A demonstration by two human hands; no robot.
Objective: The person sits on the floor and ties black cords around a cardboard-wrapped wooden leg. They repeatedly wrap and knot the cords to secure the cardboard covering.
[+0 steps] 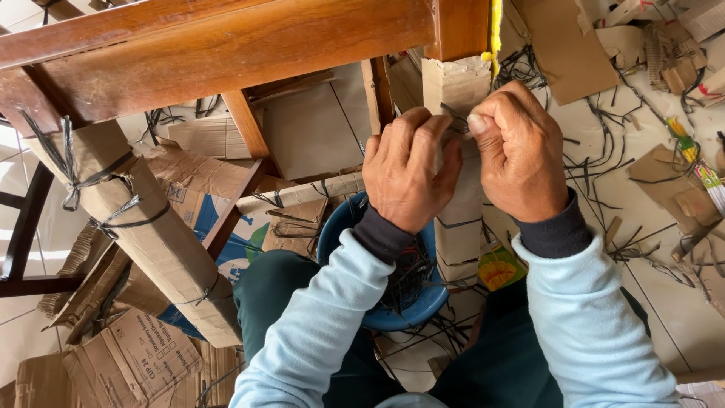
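My left hand [408,170] and my right hand [519,151] are both closed against a wooden furniture leg wrapped in brown cardboard [458,219]. Their fingertips pinch a thin black strap [455,119] at the upper part of the wrap, just under the bare wood [461,30]. Another black strap [457,224] rings the cardboard lower down. A blue bowl [404,310] holding black strap pieces sits between my knees, under my left wrist. Both arms wear light blue sleeves with dark cuffs.
A second leg wrapped in cardboard and tied with black straps [136,219] slants at the left under the wooden frame [226,45]. Cardboard scraps [566,45] and black strap offcuts [604,151] litter the tiled floor. A yellow cord [495,26] hangs by the frame.
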